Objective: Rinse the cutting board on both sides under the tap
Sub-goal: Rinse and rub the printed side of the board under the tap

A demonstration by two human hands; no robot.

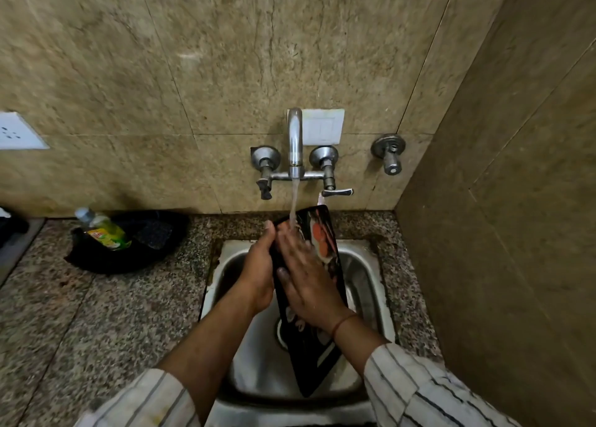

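A black cutting board (324, 242) with a printed food picture stands tilted over the steel sink (364, 265), its top end under the running tap (294, 142). Water (294, 200) falls onto the board's upper part and my fingers. My left hand (258, 275) grips the board's left edge. My right hand (306, 271) lies flat on the printed face, fingers spread and wet. The board's lower end points down into the basin near the drain.
A green dish-soap bottle (103, 229) lies in a black pan (135, 242) on the granite counter (96, 313) to the left. Two tap handles (335, 191) flank the spout, another valve (388, 152) is to the right. A tiled side wall stands close on the right.
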